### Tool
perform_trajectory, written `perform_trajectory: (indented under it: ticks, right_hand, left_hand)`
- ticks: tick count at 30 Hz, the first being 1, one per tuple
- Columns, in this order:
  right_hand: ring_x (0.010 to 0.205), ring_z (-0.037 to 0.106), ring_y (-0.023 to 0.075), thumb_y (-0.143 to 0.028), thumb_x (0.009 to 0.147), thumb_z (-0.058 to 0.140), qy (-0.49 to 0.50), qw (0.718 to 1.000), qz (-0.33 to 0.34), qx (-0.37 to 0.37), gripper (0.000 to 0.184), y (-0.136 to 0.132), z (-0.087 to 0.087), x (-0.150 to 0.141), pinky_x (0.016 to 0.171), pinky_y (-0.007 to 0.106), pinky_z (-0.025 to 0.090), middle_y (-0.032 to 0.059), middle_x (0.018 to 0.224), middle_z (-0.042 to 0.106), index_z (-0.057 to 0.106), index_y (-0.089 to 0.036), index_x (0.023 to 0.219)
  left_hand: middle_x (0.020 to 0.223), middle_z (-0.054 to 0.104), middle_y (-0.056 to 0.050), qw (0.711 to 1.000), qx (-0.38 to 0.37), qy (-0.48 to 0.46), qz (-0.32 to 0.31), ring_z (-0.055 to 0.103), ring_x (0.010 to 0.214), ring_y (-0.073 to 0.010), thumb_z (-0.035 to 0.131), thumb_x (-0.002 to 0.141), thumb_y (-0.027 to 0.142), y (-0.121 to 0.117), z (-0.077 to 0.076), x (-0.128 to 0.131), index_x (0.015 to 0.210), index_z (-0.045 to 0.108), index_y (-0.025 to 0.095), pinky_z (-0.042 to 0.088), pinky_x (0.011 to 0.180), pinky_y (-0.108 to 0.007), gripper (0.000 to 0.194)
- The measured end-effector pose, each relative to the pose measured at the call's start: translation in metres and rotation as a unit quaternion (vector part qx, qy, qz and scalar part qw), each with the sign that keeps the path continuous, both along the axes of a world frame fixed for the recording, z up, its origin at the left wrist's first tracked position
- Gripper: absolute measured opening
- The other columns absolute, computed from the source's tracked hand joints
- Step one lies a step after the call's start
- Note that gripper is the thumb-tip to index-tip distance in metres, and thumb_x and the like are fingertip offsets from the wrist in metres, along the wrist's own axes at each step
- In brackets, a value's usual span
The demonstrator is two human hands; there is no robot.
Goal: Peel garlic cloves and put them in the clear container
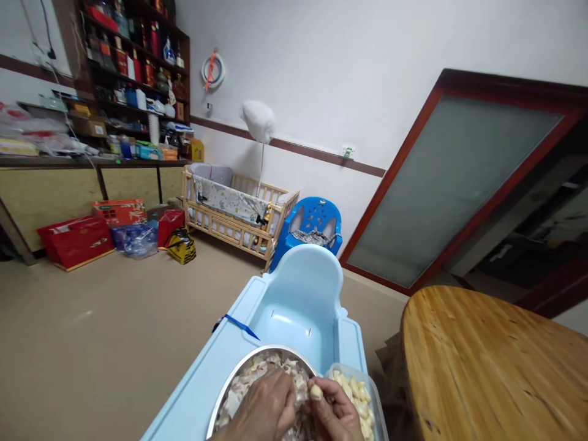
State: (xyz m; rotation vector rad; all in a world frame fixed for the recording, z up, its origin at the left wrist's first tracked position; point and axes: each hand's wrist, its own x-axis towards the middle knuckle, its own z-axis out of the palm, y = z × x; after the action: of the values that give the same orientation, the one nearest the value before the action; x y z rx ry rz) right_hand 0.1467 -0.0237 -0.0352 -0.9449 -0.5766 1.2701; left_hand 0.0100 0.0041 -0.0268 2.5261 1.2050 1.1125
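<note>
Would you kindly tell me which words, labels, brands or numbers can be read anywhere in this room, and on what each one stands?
None can be read: the print on the red box, the yellow-and-black bag and the shelf bottles is too small or blurred.

Prob. a family home, living rm or similar: wooden baby crib (pixel 234 208), blue plastic kid's chair (pixel 312 220), shelves w/ bottles & boxes (pixel 133 79), round wooden table (pixel 487 367).
</note>
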Motion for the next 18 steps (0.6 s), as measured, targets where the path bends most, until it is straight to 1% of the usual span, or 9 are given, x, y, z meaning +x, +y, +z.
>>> perform_trajectory:
  ticks: [4, 6, 8, 11, 13, 14, 16, 17, 18]
  right_hand:
    - [0.050, 0.059, 0.0089, -0.030, 0.052, 0.084, 0.010, 1.000, 0.024, -0.005, 0.024, 0.004, 0.003, 0.005, 0.052, 0.017, 0.047, -0.0018, 0.061, 0.069, 0.070, -0.021, 0.069]
    - [0.052, 0.059, 0.0084, -0.029, 0.053, 0.083, 0.028, 0.999, 0.036, -0.009, 0.022, 0.005, 0.004, 0.007, 0.053, 0.017, 0.047, -0.0015, 0.061, 0.069, 0.070, -0.020, 0.069]
    - [0.053, 0.059, 0.0090, -0.026, 0.052, 0.084, 0.042, 0.998, 0.047, -0.012, 0.022, 0.006, 0.005, 0.008, 0.054, 0.017, 0.047, -0.0005, 0.061, 0.070, 0.071, -0.019, 0.069]
    - [0.052, 0.060, 0.0103, -0.026, 0.051, 0.084, 0.027, 0.998, 0.062, -0.016, 0.025, 0.005, 0.002, 0.007, 0.053, 0.019, 0.046, 0.0010, 0.060, 0.070, 0.072, -0.018, 0.071]
    - [0.049, 0.058, 0.0098, -0.028, 0.050, 0.084, 0.002, 0.998, 0.063, -0.016, 0.027, 0.005, -0.002, 0.006, 0.051, 0.019, 0.045, 0.0013, 0.059, 0.070, 0.072, -0.018, 0.072]
    - [0.048, 0.057, 0.0096, -0.030, 0.050, 0.084, -0.011, 0.998, 0.058, -0.014, 0.028, 0.005, -0.005, 0.005, 0.049, 0.019, 0.044, 0.0013, 0.058, 0.069, 0.072, -0.017, 0.072]
    - [0.047, 0.056, 0.0103, -0.034, 0.048, 0.084, -0.039, 0.998, 0.043, -0.008, 0.031, 0.004, -0.011, 0.003, 0.047, 0.019, 0.042, 0.0017, 0.058, 0.068, 0.072, -0.017, 0.071]
    - [0.048, 0.056, 0.0108, -0.036, 0.048, 0.084, -0.053, 0.998, 0.037, -0.005, 0.032, 0.004, -0.013, 0.003, 0.046, 0.020, 0.042, 0.0021, 0.059, 0.068, 0.072, -0.016, 0.070]
    - [0.049, 0.056, 0.0109, -0.037, 0.048, 0.083, -0.065, 0.997, 0.033, -0.001, 0.032, 0.004, -0.015, 0.003, 0.046, 0.020, 0.041, 0.0023, 0.060, 0.068, 0.072, -0.016, 0.069]
  left_hand:
    - [0.062, 0.061, -0.002, 0.999, -0.009, 0.039, -0.006, 0.060, 0.055, -0.0167, 0.046, 0.068, 0.002, 0.001, -0.008, 0.000, 0.065, 0.047, 0.020, 0.045, 0.050, -0.023, 0.018]
    - [0.061, 0.062, -0.003, 0.998, -0.017, 0.052, -0.006, 0.061, 0.055, -0.0182, 0.047, 0.067, 0.001, 0.001, -0.011, -0.001, 0.064, 0.048, 0.019, 0.046, 0.050, -0.024, 0.018]
    - [0.061, 0.062, -0.004, 0.998, -0.028, 0.053, -0.013, 0.061, 0.056, -0.0194, 0.049, 0.067, 0.003, 0.000, -0.011, -0.002, 0.063, 0.049, 0.019, 0.047, 0.051, -0.026, 0.017]
    - [0.064, 0.062, -0.003, 0.998, -0.043, 0.029, -0.041, 0.061, 0.059, -0.0192, 0.050, 0.071, 0.006, -0.001, -0.002, -0.007, 0.065, 0.050, 0.018, 0.048, 0.054, -0.027, 0.014]
    - [0.070, 0.062, -0.003, 0.998, -0.041, -0.006, -0.052, 0.061, 0.064, -0.0184, 0.044, 0.076, 0.003, -0.002, 0.008, -0.010, 0.074, 0.053, 0.018, 0.049, 0.057, -0.026, 0.017]
    - [0.076, 0.063, -0.004, 0.997, -0.027, -0.025, -0.070, 0.062, 0.070, -0.0187, 0.041, 0.078, 0.003, -0.003, 0.013, -0.012, 0.085, 0.054, 0.017, 0.050, 0.061, -0.027, 0.021]
    - [0.090, 0.063, -0.008, 0.995, 0.017, -0.050, -0.082, 0.061, 0.081, -0.0203, 0.037, 0.081, 0.003, -0.003, 0.020, -0.014, 0.105, 0.051, 0.015, 0.050, 0.070, -0.030, 0.031]
    - [0.090, 0.062, -0.009, 0.994, 0.033, -0.055, -0.085, 0.060, 0.082, -0.0206, 0.036, 0.082, 0.004, -0.003, 0.021, -0.014, 0.108, 0.050, 0.015, 0.050, 0.070, -0.030, 0.031]
    - [0.087, 0.062, -0.009, 0.994, 0.044, -0.056, -0.085, 0.060, 0.078, -0.0206, 0.036, 0.084, 0.006, -0.002, 0.021, -0.014, 0.105, 0.052, 0.015, 0.050, 0.067, -0.030, 0.028]
